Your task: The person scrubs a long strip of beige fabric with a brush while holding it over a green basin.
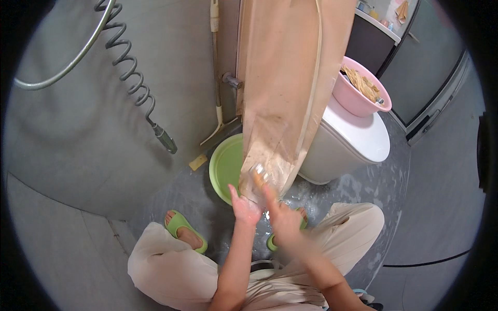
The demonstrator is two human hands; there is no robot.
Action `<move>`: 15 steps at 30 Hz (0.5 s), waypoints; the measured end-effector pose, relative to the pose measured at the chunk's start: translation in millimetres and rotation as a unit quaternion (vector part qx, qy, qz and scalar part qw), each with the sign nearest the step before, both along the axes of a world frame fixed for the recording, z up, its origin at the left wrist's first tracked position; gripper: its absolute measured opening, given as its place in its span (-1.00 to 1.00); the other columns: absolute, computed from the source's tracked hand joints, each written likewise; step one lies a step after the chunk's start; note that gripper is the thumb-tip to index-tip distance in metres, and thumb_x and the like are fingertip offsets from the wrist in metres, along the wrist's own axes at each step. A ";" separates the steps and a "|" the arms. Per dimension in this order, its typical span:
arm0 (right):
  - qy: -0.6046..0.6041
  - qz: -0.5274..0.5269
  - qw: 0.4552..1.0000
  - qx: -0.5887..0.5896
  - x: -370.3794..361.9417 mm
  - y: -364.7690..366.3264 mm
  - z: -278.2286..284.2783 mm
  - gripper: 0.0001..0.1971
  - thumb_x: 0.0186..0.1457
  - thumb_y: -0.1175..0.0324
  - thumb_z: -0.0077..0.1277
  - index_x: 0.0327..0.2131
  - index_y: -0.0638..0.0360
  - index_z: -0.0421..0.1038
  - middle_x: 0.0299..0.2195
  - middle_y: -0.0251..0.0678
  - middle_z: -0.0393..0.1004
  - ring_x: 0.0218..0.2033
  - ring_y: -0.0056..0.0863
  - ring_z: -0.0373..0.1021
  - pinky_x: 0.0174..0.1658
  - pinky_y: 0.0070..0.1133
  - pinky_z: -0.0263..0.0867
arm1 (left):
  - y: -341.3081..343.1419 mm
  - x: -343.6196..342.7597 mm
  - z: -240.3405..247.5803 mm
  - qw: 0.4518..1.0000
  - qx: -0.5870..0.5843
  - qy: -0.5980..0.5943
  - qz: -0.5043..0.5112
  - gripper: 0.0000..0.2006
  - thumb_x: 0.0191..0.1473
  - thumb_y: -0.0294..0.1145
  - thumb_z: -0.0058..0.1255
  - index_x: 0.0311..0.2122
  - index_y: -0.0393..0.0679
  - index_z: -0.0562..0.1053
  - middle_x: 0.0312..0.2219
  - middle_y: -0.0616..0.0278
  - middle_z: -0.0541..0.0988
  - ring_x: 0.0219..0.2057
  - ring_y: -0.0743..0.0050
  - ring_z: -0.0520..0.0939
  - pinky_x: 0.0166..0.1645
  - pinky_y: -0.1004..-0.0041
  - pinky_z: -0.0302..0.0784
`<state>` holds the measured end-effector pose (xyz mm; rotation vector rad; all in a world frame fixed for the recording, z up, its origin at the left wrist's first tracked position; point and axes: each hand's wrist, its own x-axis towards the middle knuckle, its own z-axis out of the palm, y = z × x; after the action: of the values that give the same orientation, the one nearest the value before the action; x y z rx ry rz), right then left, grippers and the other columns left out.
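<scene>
Centrally, a long tan board leans from the top of the frame down to the wet floor, its lower end over the rim of a green basin at mid-frame. The left hand rests against the board's bottom edge with its fingers spread and raised. The right hand, blurred by motion, presses a small pale object, seemingly a scrubbing piece, to the wet lower face; whether its fingers pinch or merely press cannot be told. A white toilet at centre right carries a pink basin of tan strips on its lid. A coiled spray hose hangs at upper left, and a long-handled tool leans beside the board. Risks, as judged: the board stands steeply on a slick floor, so a hard stroke could slide its foot off the basin rim or tip it toward the toilet and knock down the pink basin; green slippers on wet tiles also invite a slip.
</scene>
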<state>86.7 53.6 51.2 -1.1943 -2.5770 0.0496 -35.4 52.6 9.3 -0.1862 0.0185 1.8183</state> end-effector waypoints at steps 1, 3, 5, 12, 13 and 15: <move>0.005 0.059 0.997 -0.044 3.3 -13.6 -8.4 -0.34 0.06 0.34 -0.12 0.27 -0.25 -0.01 -0.64 -0.14 0.42 -0.72 -0.24 0.39 -0.70 -0.33 0.29 | 2.5 -2.8 6.0 0.995 -0.085 0.051 -0.013 -0.26 0.15 0.30 -0.50 0.24 -0.09 0.12 0.20 0.18 0.22 0.21 0.12 0.22 0.29 0.13 0.02; -0.018 0.021 0.999 -0.026 6.0 -4.4 -21.7 -0.36 0.08 0.32 -0.13 0.26 -0.26 0.00 -0.64 -0.15 0.41 -0.73 -0.22 0.38 -0.70 -0.32 0.29 | 7.9 -0.6 0.4 0.986 -0.137 0.093 -0.009 -0.39 0.22 0.15 -0.47 0.20 -0.08 0.18 0.13 0.18 0.32 0.14 0.15 0.32 0.26 0.15 0.12; 0.004 -0.023 1.000 -0.008 7.0 24.4 -27.0 -0.40 0.14 0.28 -0.17 0.26 -0.27 -0.01 -0.63 -0.15 0.43 -0.74 -0.18 0.38 -0.70 -0.30 0.29 | 15.8 11.9 -6.9 0.991 -0.118 0.068 -0.005 -0.41 0.24 0.13 -0.47 0.19 -0.09 0.19 0.12 0.18 0.33 0.14 0.16 0.32 0.26 0.16 0.13; 0.015 -0.070 0.995 -0.069 -26.3 53.5 -16.3 -0.43 0.16 0.27 -0.10 0.24 -0.27 0.01 -0.60 -0.09 0.47 -0.61 -0.11 0.43 -0.56 -0.27 0.30 | 33.1 -7.6 -91.0 0.994 -0.098 0.026 -0.031 -0.51 0.24 -0.05 -0.27 0.17 -0.11 0.19 0.09 0.19 0.35 0.11 0.26 0.35 0.24 0.25 0.19; 0.029 -0.070 0.994 -0.076 -27.7 51.5 -21.9 -0.43 0.16 0.26 -0.09 0.24 -0.27 0.02 -0.59 -0.09 0.47 -0.61 -0.09 0.42 -0.56 -0.26 0.30 | 36.8 -8.8 -98.4 0.989 -0.140 0.021 -0.046 -0.54 0.23 -0.09 -0.20 0.15 -0.10 0.21 0.06 0.19 0.38 0.08 0.27 0.38 0.20 0.26 0.24; 0.024 -0.039 0.996 -0.076 -33.9 50.1 -35.2 -0.44 0.16 0.26 -0.09 0.24 -0.25 0.04 -0.58 -0.08 0.46 -0.61 -0.08 0.42 -0.55 -0.26 0.30 | 50.6 -5.6 -111.3 0.978 -0.205 -0.002 -0.033 -0.63 0.18 -0.26 -0.07 0.07 -0.09 0.29 -0.04 0.22 0.46 -0.04 0.30 0.49 0.08 0.30 0.41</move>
<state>52.8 103.8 16.0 -1.3291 -2.5201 0.2600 -41.0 103.2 -102.0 -0.4756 0.3947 1.7300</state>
